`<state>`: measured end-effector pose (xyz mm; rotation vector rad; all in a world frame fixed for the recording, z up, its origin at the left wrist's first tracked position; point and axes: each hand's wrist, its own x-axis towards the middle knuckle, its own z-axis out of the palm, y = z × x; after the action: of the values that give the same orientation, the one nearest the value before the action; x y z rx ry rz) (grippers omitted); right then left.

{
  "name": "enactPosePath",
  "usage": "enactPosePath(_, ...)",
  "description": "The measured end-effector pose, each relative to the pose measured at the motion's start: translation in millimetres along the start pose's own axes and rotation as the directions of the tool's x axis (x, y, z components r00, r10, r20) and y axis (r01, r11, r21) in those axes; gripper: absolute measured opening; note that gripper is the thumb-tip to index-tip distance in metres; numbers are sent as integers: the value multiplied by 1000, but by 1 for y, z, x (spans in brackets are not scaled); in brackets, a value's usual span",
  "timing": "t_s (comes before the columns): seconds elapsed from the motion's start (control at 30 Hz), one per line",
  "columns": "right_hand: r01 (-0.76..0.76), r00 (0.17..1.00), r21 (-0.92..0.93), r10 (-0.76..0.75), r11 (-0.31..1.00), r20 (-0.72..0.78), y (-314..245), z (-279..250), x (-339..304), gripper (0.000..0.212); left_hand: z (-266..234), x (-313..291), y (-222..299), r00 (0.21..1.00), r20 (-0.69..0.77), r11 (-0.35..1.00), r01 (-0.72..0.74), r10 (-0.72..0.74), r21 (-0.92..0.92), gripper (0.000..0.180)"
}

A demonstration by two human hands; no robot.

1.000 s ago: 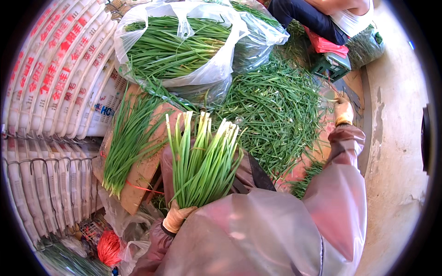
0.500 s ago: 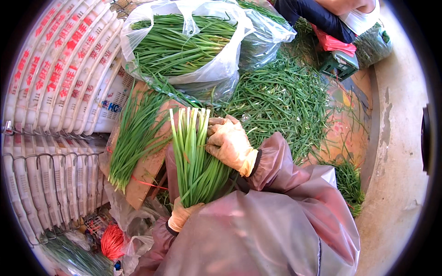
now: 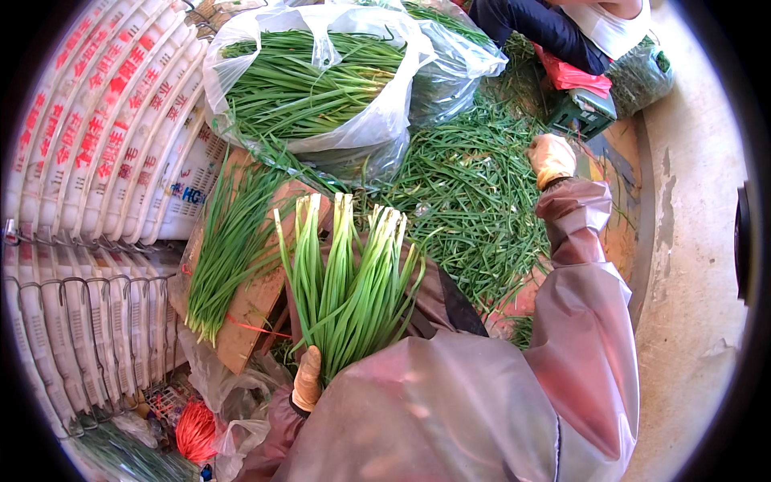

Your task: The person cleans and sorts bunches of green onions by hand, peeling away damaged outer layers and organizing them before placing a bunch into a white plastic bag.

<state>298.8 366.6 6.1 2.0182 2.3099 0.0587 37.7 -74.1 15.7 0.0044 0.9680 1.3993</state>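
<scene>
Amid heaps of greens, our gloved left hand point(image 3: 307, 381) has its grip closed around the leafy lower part of a bunch of long green stalks point(image 3: 353, 297), which lies in front of our shiny brown smock point(image 3: 458, 410), its pale ends fanned out and pointing away from us. Our gloved right hand point(image 3: 551, 158) is stretched forward over the right side of a loose pile of green leaves point(image 3: 474, 201); we cannot tell whether its grip is open or closed on anything.

To our left, a second bundle of greens point(image 3: 217, 277) lies across a brown board point(image 3: 241, 341). Ahead of us, a clear plastic bag point(image 3: 377, 157) stands open, full of long leaves, with another bag point(image 3: 450, 88) just beside it. White plastic crates point(image 3: 104, 120) with red markings line the left side; below them, red twine point(image 3: 195, 434) lies beside crumpled clear plastic point(image 3: 249, 394). At upper right, another person point(image 3: 522, 24) in dark trousers sits near a green crate point(image 3: 582, 120) and a red plastic bag point(image 3: 566, 76).
</scene>
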Motion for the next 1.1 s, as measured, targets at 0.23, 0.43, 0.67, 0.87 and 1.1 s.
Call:
enactPosePath(0.23,638,649,629,-750,445,-128,-139,-54,-94,23,-22,0,-3,970,-226,718,93,92,690,44)
enactPosePath(0.43,647,287,688,-941,329,180,-192,21,-83,33,52,-3,22,928,-358,472,271,103,839,21)
enactPosePath(0.67,272,351,893,-901,359,255,-172,2,-99,19,-22,-3,-6,992,-123,956,30,6,293,40)
enactPosePath(0.87,653,566,653,-820,385,-82,-160,14,-110,16,-39,5,-11,997,-76,969,38,-20,244,48)
enactPosePath(1.1,639,762,100,-609,763,-221,-137,-17,-65,11,-73,-2,-26,981,-51,801,-121,186,587,41)
